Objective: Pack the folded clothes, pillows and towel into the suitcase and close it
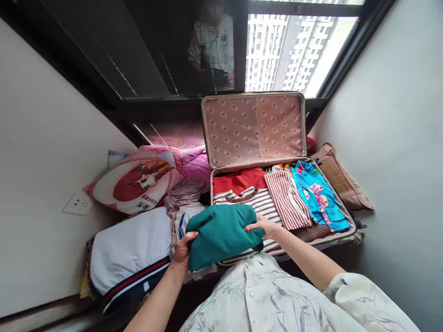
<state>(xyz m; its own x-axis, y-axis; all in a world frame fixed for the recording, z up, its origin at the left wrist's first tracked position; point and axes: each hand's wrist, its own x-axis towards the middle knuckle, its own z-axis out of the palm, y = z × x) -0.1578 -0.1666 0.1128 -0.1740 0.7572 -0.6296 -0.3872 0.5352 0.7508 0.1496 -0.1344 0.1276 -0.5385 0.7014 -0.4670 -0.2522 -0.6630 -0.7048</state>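
We see a folded green garment [223,233] held between both hands at the near left corner of the open suitcase [346,216]; the left hand [182,252] grips its left edge, fingers curled around the cloth; the right hand [263,225] lies on its right end, thumb and fingers closed lightly on the fabric; inside the case lie a red top [238,180], a striped shirt [289,198] and a blue floral piece [320,193]; a printed pillow [138,184] rests just left of the case.
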